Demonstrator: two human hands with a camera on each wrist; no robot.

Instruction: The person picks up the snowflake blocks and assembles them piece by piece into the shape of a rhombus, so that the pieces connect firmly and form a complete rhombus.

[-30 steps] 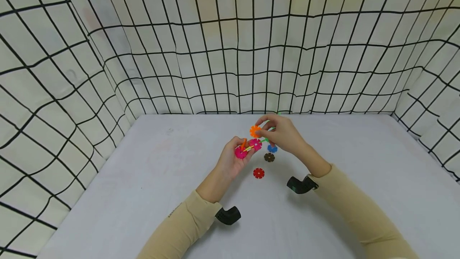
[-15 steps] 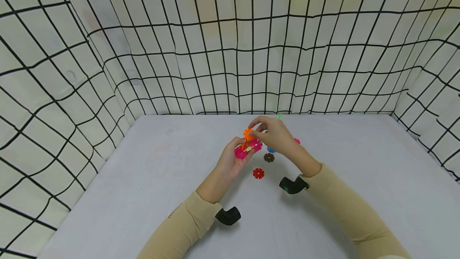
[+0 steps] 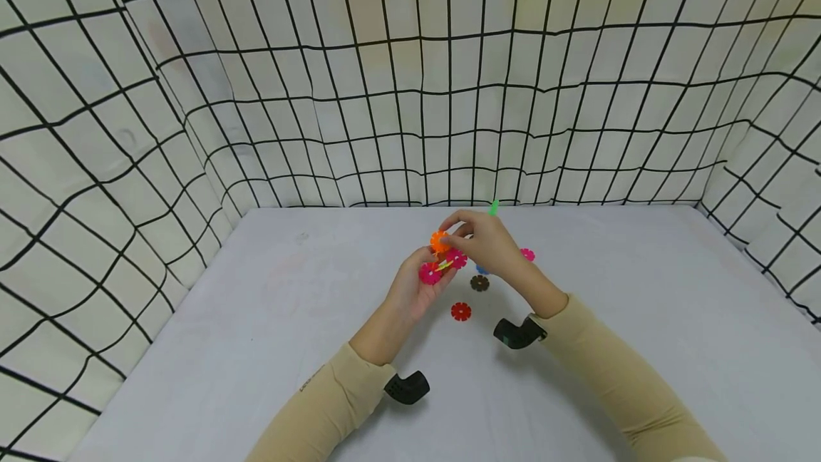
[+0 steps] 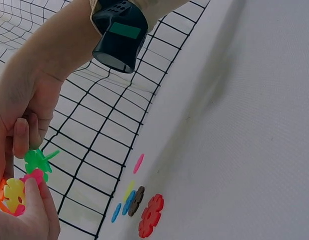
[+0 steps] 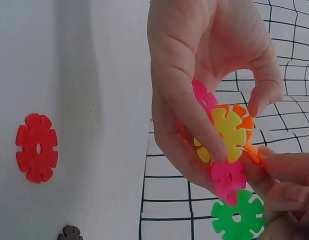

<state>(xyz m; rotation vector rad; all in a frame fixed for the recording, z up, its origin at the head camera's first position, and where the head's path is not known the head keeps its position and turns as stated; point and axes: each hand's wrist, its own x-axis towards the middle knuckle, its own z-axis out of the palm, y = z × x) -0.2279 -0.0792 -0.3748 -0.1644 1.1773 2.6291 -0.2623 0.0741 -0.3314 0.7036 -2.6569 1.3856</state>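
Observation:
My left hand point(image 3: 413, 287) holds a joined cluster of slotted plastic flower discs. A yellow disc point(image 5: 228, 131) and a pink disc point(image 5: 229, 177) lie by its fingers in the right wrist view, with a green disc point(image 5: 237, 216) at the cluster's lower end. Between thumb and forefinger, my right hand point(image 3: 485, 239) pinches an orange disc point(image 3: 439, 242) by its edge. In the right wrist view this disc is seen nearly edge-on, overlapping the orange disc behind the yellow one. Whether its slot is seated, I cannot tell.
On the white table point(image 3: 288, 291), a red disc point(image 3: 461, 311) and a brown disc point(image 3: 479, 283) lie below the hands. Blue discs point(image 4: 128, 201) and a pink disc point(image 3: 527, 254) lie farther back. Black-gridded white walls point(image 3: 410, 113) enclose the table's sides.
My right hand has moved left and slightly down, bringing the orange disc to the cluster. My left hand stays in place. The pink table disc has come into view beside my right wrist.

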